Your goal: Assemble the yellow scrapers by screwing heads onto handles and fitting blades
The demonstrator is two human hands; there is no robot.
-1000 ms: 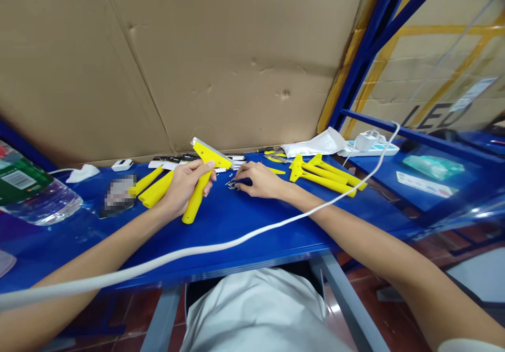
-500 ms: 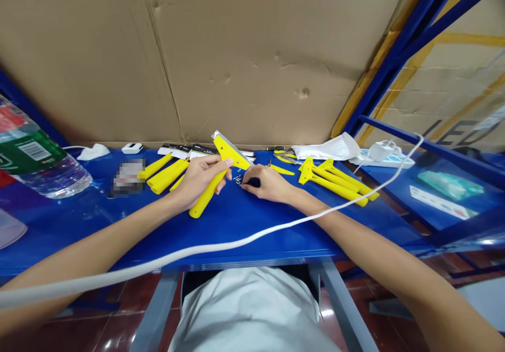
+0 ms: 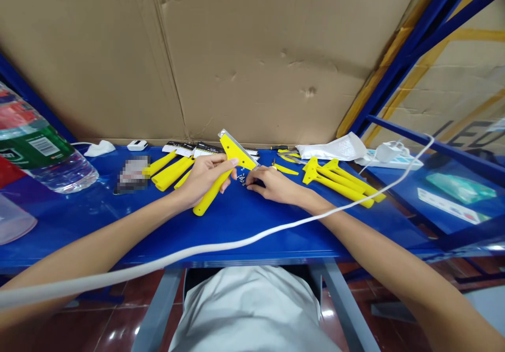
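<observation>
A yellow scraper (image 3: 212,194) with a metal blade along its head is tilted in my left hand (image 3: 201,179), thumb on the neck and fingers wrapped behind it. Its blade end points up and away. My right hand (image 3: 274,184) is low over the blue table, fingers curled together at a small pile of screws (image 3: 241,179). Whatever its fingertips pinch is hidden. Beyond that hand lies a loose yellow piece (image 3: 286,170). Several yellow scraper handles (image 3: 339,188) rest to the right, and more yellow handles (image 3: 173,173) lie to the left.
A white cable (image 3: 236,244) crosses in front of both forearms. Along the back are a screwdriver (image 3: 279,147), pliers (image 3: 291,156), a white packet (image 3: 333,149) and a power strip (image 3: 389,157). A large bottle (image 3: 47,149) stands left, and a blue frame (image 3: 410,52) rises right.
The view has shifted slightly. My left hand keeps its grip on the scraper, and my right hand stays at the screws with its fingers a little shifted.
</observation>
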